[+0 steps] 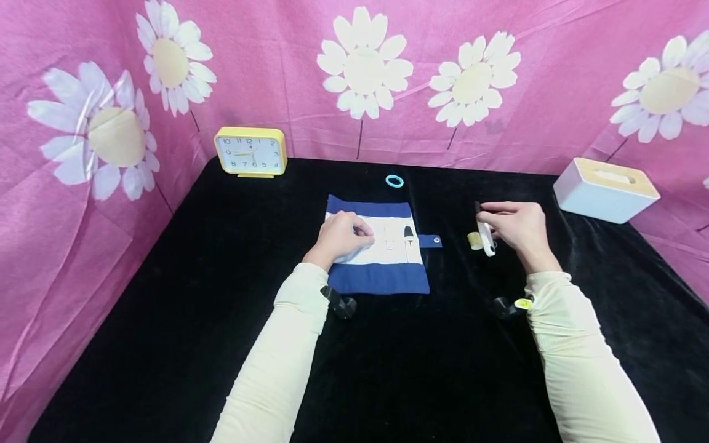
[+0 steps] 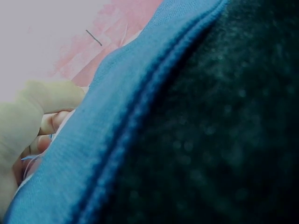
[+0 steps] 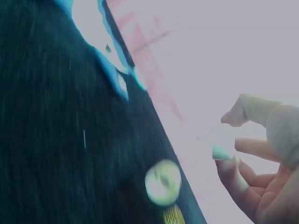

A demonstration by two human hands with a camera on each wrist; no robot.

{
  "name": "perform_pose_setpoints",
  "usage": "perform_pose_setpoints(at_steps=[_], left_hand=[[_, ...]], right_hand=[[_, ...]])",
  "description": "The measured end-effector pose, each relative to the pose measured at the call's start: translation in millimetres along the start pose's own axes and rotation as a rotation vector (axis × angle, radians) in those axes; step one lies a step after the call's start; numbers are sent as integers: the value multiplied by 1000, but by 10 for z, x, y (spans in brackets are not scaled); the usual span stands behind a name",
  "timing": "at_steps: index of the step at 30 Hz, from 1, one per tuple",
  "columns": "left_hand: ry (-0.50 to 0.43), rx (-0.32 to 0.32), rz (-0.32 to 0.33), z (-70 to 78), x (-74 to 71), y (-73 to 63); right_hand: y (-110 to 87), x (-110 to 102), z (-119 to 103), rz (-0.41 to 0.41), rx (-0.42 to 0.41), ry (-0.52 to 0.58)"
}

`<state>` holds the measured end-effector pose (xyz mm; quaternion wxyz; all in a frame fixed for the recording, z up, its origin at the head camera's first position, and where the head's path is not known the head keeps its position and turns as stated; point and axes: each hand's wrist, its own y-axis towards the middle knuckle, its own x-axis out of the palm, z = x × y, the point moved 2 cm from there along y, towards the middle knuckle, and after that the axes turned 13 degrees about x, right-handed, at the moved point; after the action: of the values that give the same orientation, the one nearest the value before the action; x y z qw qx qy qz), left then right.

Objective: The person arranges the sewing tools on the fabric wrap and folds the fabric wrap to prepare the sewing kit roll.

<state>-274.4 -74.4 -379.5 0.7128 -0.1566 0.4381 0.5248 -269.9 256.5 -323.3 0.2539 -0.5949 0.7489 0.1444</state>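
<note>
While left hand (image 1: 344, 237) crosses pouch (image 1: 382, 251) edge, right hand (image 1: 520, 231) hovers apart.

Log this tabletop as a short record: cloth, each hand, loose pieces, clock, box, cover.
Blue-and-white cloth: spread open, strap toward the right
Left hand: at the cloth's white middle; whether it holds anything is unclear
Right hand: beside a white item; hold unclear
Yellowish piece: close by the white item
Light-blue ring: beyond the cloth
Yellow clock: far left
White box: far right
Table cover: black
</note>
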Motion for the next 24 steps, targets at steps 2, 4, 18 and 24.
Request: perform_pose_setpoints(at_steps=[2,4,18,24], left_hand=[[10,-1,2,-8,7,-1],[18,1,7,-14,10,0],[-3,-4,15,-9,-2,-12],[0,-9,5,-2,8,0]], right_hand=[[-21,106,-105,-35,-7,9],[-33,222,-207,-66,-6,28],[5,1019,-594,-191,44,90],[27,1209,-636,-191,55,97]])
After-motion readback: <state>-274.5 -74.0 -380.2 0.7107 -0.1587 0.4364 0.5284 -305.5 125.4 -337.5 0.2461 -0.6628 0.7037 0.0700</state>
